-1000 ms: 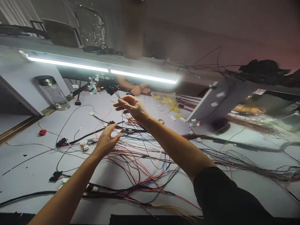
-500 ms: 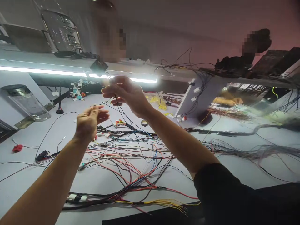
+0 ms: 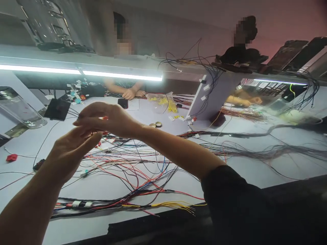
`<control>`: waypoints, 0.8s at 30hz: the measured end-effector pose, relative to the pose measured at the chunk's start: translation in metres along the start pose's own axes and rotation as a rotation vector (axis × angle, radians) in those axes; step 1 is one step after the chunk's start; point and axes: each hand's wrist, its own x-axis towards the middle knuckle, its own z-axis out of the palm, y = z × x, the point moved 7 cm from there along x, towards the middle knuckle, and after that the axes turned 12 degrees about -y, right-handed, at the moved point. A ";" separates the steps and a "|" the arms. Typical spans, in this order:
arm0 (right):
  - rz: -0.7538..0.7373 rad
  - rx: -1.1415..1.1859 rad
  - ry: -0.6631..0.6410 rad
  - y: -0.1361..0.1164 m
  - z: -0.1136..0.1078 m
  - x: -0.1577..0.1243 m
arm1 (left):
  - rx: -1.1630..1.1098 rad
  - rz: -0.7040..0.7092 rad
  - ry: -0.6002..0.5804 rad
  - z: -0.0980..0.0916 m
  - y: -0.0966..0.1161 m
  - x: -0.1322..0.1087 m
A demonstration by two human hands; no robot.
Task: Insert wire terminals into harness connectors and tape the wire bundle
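Note:
My right hand (image 3: 109, 119) is closed around thin wires (image 3: 74, 112) that run into a black rectangular connector (image 3: 57, 109) hanging in the air past its fingertips. Just below, my left hand (image 3: 71, 149) has its fingers and thumb drawn together against the right hand's fingers. What lies between the left fingers is hidden. Beneath both hands, loose red, black and blue wires (image 3: 138, 170) spread across the white table (image 3: 107, 228).
A clear glass bottle (image 3: 28, 109) stands at left, near a red connector (image 3: 11, 158). Behind are tape rolls (image 3: 158, 124), a bag of yellow parts (image 3: 163, 102) and a white divider (image 3: 201, 98). A co-worker's hands (image 3: 130, 93) rest across the table. A lit tube (image 3: 122, 75) hangs under the shelf.
My right hand has moved left and down with the black connector, and both hands have come together. The view has shifted, and a co-worker's hands now show behind.

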 end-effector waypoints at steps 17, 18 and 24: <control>0.363 -0.256 -0.172 0.079 0.005 -0.058 | -0.437 -0.024 0.217 -0.010 -0.022 -0.012; 0.358 -0.295 -0.146 0.076 0.009 -0.058 | -0.462 -0.025 0.225 -0.008 -0.023 -0.010; 0.164 -0.735 -0.001 0.027 0.025 -0.074 | -0.620 -0.046 0.361 -0.013 -0.025 0.018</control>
